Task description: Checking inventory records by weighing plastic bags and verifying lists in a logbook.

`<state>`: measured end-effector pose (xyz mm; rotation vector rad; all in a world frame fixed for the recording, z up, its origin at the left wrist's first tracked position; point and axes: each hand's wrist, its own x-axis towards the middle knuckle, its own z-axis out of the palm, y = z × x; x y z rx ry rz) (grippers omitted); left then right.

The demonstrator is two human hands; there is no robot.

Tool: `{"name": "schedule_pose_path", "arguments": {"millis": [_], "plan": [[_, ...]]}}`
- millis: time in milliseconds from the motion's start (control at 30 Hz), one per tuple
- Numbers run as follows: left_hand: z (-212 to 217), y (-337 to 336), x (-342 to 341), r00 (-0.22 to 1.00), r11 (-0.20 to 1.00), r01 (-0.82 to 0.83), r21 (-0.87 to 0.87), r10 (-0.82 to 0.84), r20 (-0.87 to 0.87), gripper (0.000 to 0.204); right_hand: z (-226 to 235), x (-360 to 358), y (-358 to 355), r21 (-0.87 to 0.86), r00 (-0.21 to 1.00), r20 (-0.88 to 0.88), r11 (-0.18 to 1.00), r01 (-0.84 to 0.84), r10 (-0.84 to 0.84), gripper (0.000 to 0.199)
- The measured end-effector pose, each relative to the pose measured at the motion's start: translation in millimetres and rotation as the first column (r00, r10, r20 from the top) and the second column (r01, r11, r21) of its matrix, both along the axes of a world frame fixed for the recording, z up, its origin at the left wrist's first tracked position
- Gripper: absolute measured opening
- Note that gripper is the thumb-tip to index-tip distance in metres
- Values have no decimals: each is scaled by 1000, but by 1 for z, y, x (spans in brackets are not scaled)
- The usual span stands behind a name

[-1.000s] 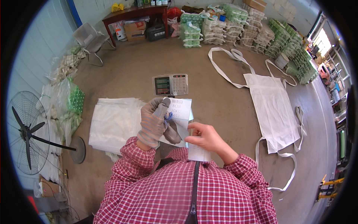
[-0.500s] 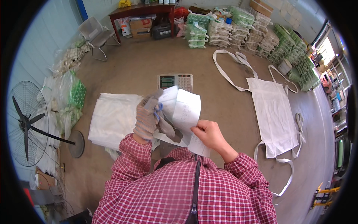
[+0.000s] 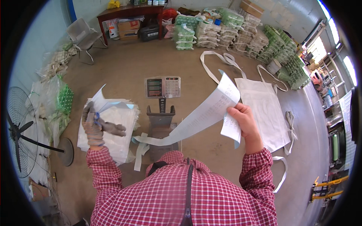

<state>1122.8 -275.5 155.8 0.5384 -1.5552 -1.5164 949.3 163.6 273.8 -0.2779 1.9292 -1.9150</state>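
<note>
My right hand, bare, pinches a long strip of white paper with faint writing on it. The strip slopes down leftward to a curled tail beside the scale. My left hand wears a grey-brown glove and hovers over a stack of white fabric, thumb and fingers spread. Something small and blue, too unclear to name, shows at the glove's fingers. A curled sheet of bluish-white paper is right behind that hand; whether it touches the fingers I cannot tell.
A scale with a display and keypad stands ahead. White fabric with long straps lies at right. At left are a fan and a chair; at the back, a desk and tied green and white bundles.
My hands have moved apart, the right one drawing the paper strip out to the right. My left hand has let go of it and shifted left over the fabric stack. The scale's stand is now uncovered.
</note>
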Motion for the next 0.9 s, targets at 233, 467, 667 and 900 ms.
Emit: {"name": "schedule_pose_path", "arguments": {"millis": [233,467,667,900], "plan": [[57,61,28,968,839,246,486,-192,-159,48,30,-21,14,-81,997,-52,996,47,-51,18],[19,76,11,363,416,692,590,-907,214,44,72,-18,10,-69,982,-189,998,-1,-12,20],[-9,129,-31,251,267,753,601,-961,113,55,131,11,1,-136,910,-407,991,18,-73,22],[-45,152,-88,94,195,917,347,-954,286,60,181,16,17,-213,809,-578,977,-17,-111,26]]}}
